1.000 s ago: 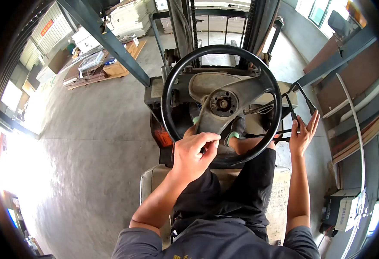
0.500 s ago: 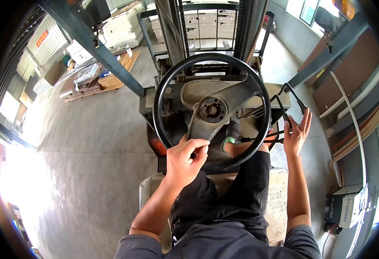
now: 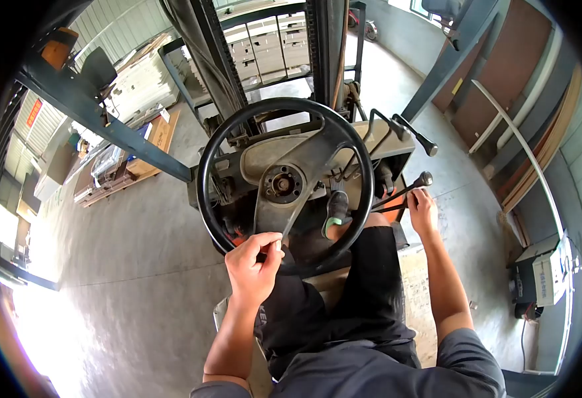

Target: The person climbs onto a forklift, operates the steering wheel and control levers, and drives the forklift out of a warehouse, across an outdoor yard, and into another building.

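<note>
My left hand (image 3: 254,270) is curled closed at the lower left rim of the black steering wheel (image 3: 368,189), with the thumb against the bent fingers. To the right of the wheel, my right hand (image 3: 425,213) has its fingers bent around a black lever, just below its round knob (image 3: 426,178). The fingertips are partly hidden. Two more bent levers with dark grips (image 3: 425,143) stand farther forward, apart from this hand. Below the wheel, a foot in a dark shoe (image 3: 337,205) is near the pedals.
The forklift mast (image 3: 323,53) rises ahead, with stacked boards (image 3: 264,50) beyond it. A loaded pallet (image 3: 122,169) lies at left. On the right, long panels (image 3: 503,86) and a white pipe (image 3: 526,142) lean near the wall, and a box-like machine (image 3: 543,275) stands there.
My right hand has gone from spread fingers by the levers to bent fingers at the knobbed lever. My left hand stays on the wheel. The camera view has turned slightly.
</note>
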Motion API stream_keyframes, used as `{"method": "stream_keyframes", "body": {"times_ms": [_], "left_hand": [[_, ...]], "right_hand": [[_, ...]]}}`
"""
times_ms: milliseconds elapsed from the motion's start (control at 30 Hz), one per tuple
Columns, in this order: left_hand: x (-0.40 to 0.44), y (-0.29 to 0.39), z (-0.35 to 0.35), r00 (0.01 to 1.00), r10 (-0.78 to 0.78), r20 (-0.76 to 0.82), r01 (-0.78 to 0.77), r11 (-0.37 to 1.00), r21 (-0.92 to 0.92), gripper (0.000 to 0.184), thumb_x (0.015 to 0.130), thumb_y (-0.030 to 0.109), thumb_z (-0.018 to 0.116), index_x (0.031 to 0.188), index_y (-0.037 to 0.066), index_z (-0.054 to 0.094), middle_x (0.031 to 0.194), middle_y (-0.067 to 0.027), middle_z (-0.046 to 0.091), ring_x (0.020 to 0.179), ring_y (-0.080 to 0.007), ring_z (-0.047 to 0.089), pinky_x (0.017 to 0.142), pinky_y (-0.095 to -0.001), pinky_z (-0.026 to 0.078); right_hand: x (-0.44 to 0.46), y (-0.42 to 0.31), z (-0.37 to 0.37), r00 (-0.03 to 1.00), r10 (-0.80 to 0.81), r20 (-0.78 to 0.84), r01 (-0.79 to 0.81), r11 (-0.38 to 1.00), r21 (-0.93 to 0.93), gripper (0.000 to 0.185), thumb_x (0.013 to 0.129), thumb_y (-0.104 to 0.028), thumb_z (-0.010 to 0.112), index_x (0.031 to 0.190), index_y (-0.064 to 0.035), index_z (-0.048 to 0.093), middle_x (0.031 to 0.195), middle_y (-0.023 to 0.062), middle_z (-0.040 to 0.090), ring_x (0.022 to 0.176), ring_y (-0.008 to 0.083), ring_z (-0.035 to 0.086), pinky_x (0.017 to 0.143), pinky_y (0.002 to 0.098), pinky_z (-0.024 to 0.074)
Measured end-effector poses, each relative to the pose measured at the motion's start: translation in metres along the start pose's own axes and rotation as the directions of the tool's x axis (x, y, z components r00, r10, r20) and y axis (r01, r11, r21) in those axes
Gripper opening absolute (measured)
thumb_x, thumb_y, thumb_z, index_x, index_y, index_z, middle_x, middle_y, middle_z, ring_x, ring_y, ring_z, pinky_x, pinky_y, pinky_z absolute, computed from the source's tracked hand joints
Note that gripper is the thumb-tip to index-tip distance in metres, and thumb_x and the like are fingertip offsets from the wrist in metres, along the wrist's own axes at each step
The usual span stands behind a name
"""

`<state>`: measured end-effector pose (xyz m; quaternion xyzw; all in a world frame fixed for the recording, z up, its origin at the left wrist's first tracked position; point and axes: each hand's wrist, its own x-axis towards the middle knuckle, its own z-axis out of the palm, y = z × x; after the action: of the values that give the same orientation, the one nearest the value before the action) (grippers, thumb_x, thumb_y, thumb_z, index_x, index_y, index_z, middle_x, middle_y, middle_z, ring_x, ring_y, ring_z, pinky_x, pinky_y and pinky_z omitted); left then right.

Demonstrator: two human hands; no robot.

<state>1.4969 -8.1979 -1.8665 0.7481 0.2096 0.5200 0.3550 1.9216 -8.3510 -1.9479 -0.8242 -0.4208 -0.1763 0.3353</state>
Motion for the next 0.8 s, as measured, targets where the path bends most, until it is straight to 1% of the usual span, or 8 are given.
{"method": "stream_keyframes", "body": {"times_ms": [267, 333, 367, 433, 500, 567, 633, 800], "left_hand": [[0.011, -0.001, -0.020, 0.988, -0.020, 0.152, 0.027, 0.999, -0.047, 0.013, 0.089, -0.003, 0.073, 0.102, 0.000, 0.073, 0.082, -0.0076, 0.075, 0.074, -0.0122, 0.074, 0.068, -0.0253, 0.057], [0.023, -0.023, -0.036, 1.000, 0.010, -0.025, -0.014, 0.981, -0.194, 0.010, 0.095, 0.005, 0.070, 0.101, -0.002, 0.072, 0.084, -0.0074, 0.075, 0.074, -0.0126, 0.071, 0.066, -0.0247, 0.054], [0.034, -0.033, -0.052, 0.987, -0.110, -0.115, 0.072, 0.952, -0.298, 0.031, 0.104, 0.025, 0.061, 0.100, -0.002, 0.073, 0.087, -0.0088, 0.073, 0.082, -0.0160, 0.068, 0.081, -0.0336, 0.054], [0.072, -0.077, -0.084, 0.872, -0.058, -0.486, 0.045, 0.998, -0.038, 0.032, 0.107, 0.026, 0.056, 0.105, -0.001, 0.073, 0.095, -0.0091, 0.074, 0.089, -0.0168, 0.068, 0.085, -0.0319, 0.052], [0.095, -0.146, -0.108, 0.778, -0.166, -0.606, 0.118, 0.986, -0.118, 0.034, 0.106, 0.029, 0.056, 0.108, 0.001, 0.073, 0.098, -0.0088, 0.074, 0.091, -0.0170, 0.068, 0.085, -0.0323, 0.052], [0.097, -0.259, -0.126, 0.774, -0.303, -0.556, 0.341, 0.939, -0.038, 0.029, 0.103, 0.029, 0.060, 0.109, 0.004, 0.074, 0.096, -0.0099, 0.075, 0.090, -0.0191, 0.071, 0.082, -0.0346, 0.054], [0.079, -0.298, -0.102, 0.806, -0.291, -0.516, 0.463, 0.852, 0.243, 0.030, 0.101, 0.032, 0.063, 0.111, 0.006, 0.073, 0.099, -0.0145, 0.075, 0.093, -0.0284, 0.072, 0.084, -0.0394, 0.055], [-0.048, -0.364, -0.111, 0.813, -0.483, -0.326, 0.582, 0.646, 0.494, 0.042, 0.099, 0.036, 0.062, 0.127, 0.005, 0.068, 0.127, -0.0190, 0.068, 0.124, -0.0389, 0.060, 0.104, -0.0477, 0.047]], "right_hand": [[-0.051, 0.012, -0.040, 0.978, 0.042, 0.205, 0.007, 0.973, -0.232, 0.023, 0.097, -0.024, 0.065, 0.086, -0.0031, 0.068, 0.088, 0.0190, 0.068, 0.083, 0.0417, 0.067, 0.074, 0.0510, 0.0526], [-0.054, 0.007, -0.050, 0.955, 0.148, 0.255, -0.073, 0.957, -0.281, 0.025, 0.095, -0.026, 0.067, 0.087, -0.0031, 0.070, 0.089, 0.0187, 0.069, 0.083, 0.0411, 0.067, 0.074, 0.0497, 0.0529], [-0.057, 0.006, -0.051, 0.967, 0.135, 0.216, -0.082, 0.968, -0.236, 0.025, 0.095, -0.028, 0.067, 0.089, -0.0033, 0.071, 0.090, 0.0184, 0.071, 0.084, 0.0407, 0.068, 0.075, 0.0485, 0.0534], [-0.045, -0.019, -0.055, 0.997, -0.059, 0.050, 0.061, 0.997, -0.039, 0.015, 0.095, -0.012, 0.066, 0.097, 0.0005, 0.073, 0.101, 0.0184, 0.074, 0.091, 0.0383, 0.071, 0.082, 0.0423, 0.0555], [-0.035, -0.061, -0.064, 0.996, -0.086, -0.038, 0.089, 0.994, 0.067, 0.012, 0.095, -0.002, 0.064, 0.102, 0.0025, 0.072, 0.108, 0.0176, 0.074, 0.100, 0.0359, 0.072, 0.090, 0.0405, 0.0551], [-0.014, -0.095, -0.066, 0.967, -0.234, -0.099, 0.242, 0.966, 0.084, 0.018, 0.095, 0.001, 0.062, 0.110, 0.0014, 0.071, 0.118, 0.0165, 0.073, 0.111, 0.0335, 0.070, 0.097, 0.0399, 0.0530], [0.005, -0.141, -0.073, 0.938, -0.322, -0.125, 0.338, 0.932, 0.134, 0.022, 0.095, 0.000, 0.062, 0.115, -0.0006, 0.071, 0.125, 0.0158, 0.070, 0.117, 0.0332, 0.067, 0.101, 0.0400, 0.0513], [0.051, -0.235, -0.072, 0.783, -0.593, -0.187, 0.618, 0.776, 0.126, 0.022, 0.094, -0.003, 0.063, 0.114, -0.0010, 0.072, 0.126, 0.0153, 0.070, 0.117, 0.0327, 0.067, 0.100, 0.0407, 0.0511]]}}
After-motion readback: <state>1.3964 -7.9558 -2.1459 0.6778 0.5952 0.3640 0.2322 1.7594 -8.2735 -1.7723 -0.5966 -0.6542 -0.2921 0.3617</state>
